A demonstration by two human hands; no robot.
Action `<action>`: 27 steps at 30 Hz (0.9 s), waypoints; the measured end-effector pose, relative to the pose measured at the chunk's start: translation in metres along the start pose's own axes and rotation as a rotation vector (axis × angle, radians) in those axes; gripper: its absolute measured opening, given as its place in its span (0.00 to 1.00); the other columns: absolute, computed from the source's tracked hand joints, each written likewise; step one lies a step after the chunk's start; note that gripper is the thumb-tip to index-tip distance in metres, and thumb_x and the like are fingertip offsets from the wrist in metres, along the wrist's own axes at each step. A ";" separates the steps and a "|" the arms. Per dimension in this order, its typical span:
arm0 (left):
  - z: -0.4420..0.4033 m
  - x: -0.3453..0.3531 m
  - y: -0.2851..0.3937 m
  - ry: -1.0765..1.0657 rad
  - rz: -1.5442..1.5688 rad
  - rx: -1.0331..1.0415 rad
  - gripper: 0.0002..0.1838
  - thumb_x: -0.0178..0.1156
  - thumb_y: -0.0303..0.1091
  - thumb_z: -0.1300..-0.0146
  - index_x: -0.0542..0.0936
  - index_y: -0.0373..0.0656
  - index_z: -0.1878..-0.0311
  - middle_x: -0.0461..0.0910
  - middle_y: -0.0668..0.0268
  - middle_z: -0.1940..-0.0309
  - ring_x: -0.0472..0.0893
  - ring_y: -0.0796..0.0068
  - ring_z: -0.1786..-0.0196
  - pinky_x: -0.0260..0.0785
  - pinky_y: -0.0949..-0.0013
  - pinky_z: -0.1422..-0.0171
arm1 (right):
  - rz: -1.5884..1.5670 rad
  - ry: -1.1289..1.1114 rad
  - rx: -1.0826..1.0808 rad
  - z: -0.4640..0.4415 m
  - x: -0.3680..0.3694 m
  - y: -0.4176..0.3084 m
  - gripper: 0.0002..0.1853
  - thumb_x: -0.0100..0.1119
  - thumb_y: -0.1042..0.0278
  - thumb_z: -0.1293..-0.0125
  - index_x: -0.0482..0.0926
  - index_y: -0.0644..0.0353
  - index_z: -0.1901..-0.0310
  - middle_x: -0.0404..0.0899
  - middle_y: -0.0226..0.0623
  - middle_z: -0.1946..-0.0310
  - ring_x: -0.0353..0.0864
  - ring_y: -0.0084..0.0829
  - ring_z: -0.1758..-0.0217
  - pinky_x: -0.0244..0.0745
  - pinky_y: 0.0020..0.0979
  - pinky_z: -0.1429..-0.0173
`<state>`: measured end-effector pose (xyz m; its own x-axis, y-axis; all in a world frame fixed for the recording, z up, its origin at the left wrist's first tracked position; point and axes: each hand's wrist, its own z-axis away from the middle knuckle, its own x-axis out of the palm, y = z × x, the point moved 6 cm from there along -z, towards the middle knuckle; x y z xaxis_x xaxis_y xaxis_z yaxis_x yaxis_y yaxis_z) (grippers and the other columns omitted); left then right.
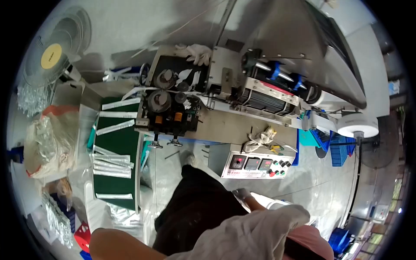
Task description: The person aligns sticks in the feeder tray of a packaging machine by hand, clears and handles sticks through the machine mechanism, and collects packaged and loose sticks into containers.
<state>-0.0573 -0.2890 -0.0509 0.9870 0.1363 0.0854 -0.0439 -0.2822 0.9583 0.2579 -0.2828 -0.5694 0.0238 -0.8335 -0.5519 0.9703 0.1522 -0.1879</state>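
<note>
My right hand (242, 193), in a pale glove, hangs beside my dark-clothed leg at the lower centre. Its fingers are small and unclear, so whether it holds something cannot be told. My left hand is out of view; only a bare arm shows at the lower left edge. Several silvery strips (112, 165) lie across a green conveyor belt (108, 184) at the left. At the belt's upper end stands a machine with metal rollers (159, 101). Right of my leg is a control box (253, 167) with lit displays and buttons.
A fan (51, 56) and a bag of clear plastic (50, 143) stand at the left. White gloves (199, 54) lie on the machine top. A cloth (260, 139) rests on the control box. Blue crates (340, 151) and a round white disc (357, 126) are at the right.
</note>
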 end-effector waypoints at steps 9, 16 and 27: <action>-0.053 -0.050 -0.047 -0.431 -0.329 -0.185 0.09 0.54 0.28 0.45 0.70 0.39 0.60 0.73 0.65 0.76 0.76 0.72 0.74 0.68 0.71 0.73 | -0.180 -0.018 -0.086 -0.043 -0.058 -0.126 0.21 0.43 0.52 0.41 0.79 0.62 0.70 0.78 0.51 0.70 0.77 0.50 0.61 0.70 0.43 0.56; 0.142 -0.367 -0.331 0.915 -0.310 -0.865 0.27 0.60 0.40 0.44 0.68 0.37 0.43 0.78 0.55 0.62 0.78 0.68 0.61 0.70 0.68 0.54 | -0.407 0.185 -0.010 -0.030 -0.002 -0.075 0.15 0.50 0.55 0.41 0.77 0.59 0.64 0.76 0.48 0.77 0.76 0.48 0.71 0.68 0.43 0.66; 0.057 -0.494 -0.419 0.843 -1.000 -0.975 0.55 0.71 0.47 0.59 0.45 0.52 0.31 0.52 0.59 0.33 0.56 0.57 0.33 0.57 0.61 0.34 | -0.142 -0.098 -0.025 -0.045 -0.019 -0.272 0.15 0.50 0.55 0.41 0.77 0.58 0.64 0.76 0.48 0.75 0.76 0.49 0.69 0.68 0.43 0.65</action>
<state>-0.5178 -0.2925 -0.5103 0.3355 0.4298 -0.8383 0.1264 0.8613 0.4922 -0.0174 -0.2845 -0.5440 -0.0882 -0.8952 -0.4369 0.9593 0.0418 -0.2793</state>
